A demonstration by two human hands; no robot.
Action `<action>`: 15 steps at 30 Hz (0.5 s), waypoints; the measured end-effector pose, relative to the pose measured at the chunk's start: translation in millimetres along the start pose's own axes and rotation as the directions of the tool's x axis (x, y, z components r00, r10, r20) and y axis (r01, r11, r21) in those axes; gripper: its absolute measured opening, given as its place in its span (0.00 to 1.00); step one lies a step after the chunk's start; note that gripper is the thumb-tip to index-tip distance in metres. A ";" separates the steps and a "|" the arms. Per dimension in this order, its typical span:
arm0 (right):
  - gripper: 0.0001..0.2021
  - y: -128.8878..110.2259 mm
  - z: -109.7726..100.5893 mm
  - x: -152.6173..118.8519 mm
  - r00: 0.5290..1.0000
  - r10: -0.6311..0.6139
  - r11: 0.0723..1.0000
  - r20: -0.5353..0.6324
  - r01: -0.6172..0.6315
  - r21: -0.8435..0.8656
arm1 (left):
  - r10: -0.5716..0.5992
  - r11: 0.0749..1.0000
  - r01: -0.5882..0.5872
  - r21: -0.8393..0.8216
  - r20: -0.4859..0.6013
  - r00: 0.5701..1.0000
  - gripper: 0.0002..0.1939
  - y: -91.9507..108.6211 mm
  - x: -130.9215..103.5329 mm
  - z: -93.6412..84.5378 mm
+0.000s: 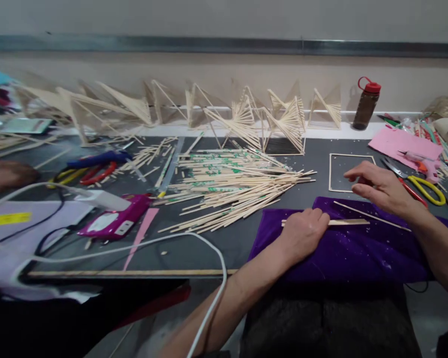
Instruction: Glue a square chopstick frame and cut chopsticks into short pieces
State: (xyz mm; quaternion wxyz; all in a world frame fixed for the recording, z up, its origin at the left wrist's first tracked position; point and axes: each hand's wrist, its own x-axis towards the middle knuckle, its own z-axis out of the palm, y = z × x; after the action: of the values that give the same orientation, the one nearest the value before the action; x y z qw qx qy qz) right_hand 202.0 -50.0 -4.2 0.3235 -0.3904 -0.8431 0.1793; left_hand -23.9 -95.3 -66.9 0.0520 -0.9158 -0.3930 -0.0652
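Observation:
My left hand is closed round a few thin wooden sticks that lie across a purple cloth. Their ends stick out on both sides of the fist. My right hand hovers to the right with its fingers apart, holding nothing. Below it, a single loose stick slants over the cloth. A square frame of sticks lies flat on the table just behind, partly covered by my right fingers. Scissors with yellow handles rest to the right of that hand.
A large pile of sticks covers mid-table. Twisted stick models line the wall beside a red-capped bottle. A magenta device, white cable and another person's blurred hand are at left. A pink glue gun lies right.

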 end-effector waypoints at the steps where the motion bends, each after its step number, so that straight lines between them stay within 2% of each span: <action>1: 0.12 -1.2 1.9 1.0 1.000 -0.008 1.000 0.022 0.008 -0.024 | 0.003 1.000 -0.003 -0.001 -0.021 1.000 0.08 1.6 0.1 -0.4; 5: 0.12 -6.5 5.8 9.2 0.990 -0.042 0.996 0.134 0.053 -0.078 | -0.032 0.999 0.028 -0.037 -0.104 0.994 0.09 4.0 -1.7 -5.2; 10: 0.10 -20.0 10.4 31.9 0.951 -0.143 0.972 0.274 0.186 -0.141 | -0.064 0.993 0.054 -0.106 -0.094 0.994 0.08 4.3 -4.9 -13.2; 15: 0.08 -34.3 39.6 78.9 0.924 -0.185 0.924 0.335 0.279 -0.260 | -0.087 0.971 0.064 -0.230 -0.088 0.992 0.15 6.0 -6.9 -15.4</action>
State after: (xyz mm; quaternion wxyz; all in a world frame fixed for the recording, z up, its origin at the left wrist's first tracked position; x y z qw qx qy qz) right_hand 117.9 -12.6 18.1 0.1450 -0.2992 -0.9408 0.0661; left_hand -25.5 -106.6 -53.1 -0.0362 -0.8958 -0.4145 -0.1564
